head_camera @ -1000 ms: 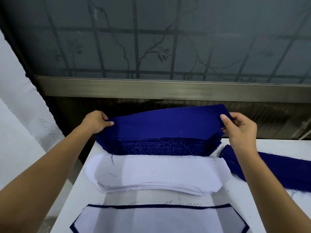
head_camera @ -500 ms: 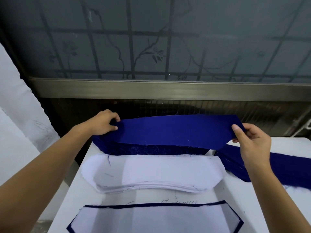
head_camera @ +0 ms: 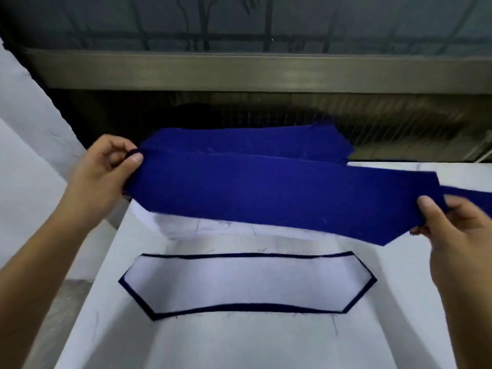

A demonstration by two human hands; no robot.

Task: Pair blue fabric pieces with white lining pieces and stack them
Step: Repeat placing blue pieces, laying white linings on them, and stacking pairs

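I see L hand pinching 1 end of a blue piece, thumb on top. R hand pinches the other end the same way. The piece hangs stretched betw. both, above the table's far half. Under it on the table is the white stack, mostly hidden. The blue stack is at the table's far edge. Mid-table lies 1 pair: white lining on blue, w/ a blue rim showing all round.
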